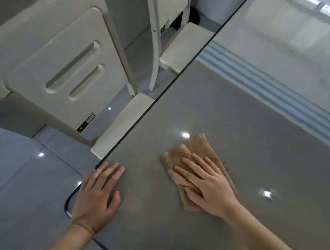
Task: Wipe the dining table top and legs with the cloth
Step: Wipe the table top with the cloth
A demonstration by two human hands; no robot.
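The glossy grey dining table top [232,115] fills the right and lower part of the head view, its dark edge running diagonally from top right to lower left. A folded brown cloth [194,148] lies flat on the top near its rounded near corner. My right hand [205,183] presses on the cloth with straight, spread fingers and covers its nearer half. My left hand [96,194] rests flat on the table at the rounded corner, fingers straight, holding nothing. The table legs are hidden.
Two cream plastic chairs stand pushed up to the table's left edge: the nearer chair [65,57] and the farther chair [171,17]. Grey tiled floor [12,170] lies to the left. Blue stripes [275,89] reflect across the far table top.
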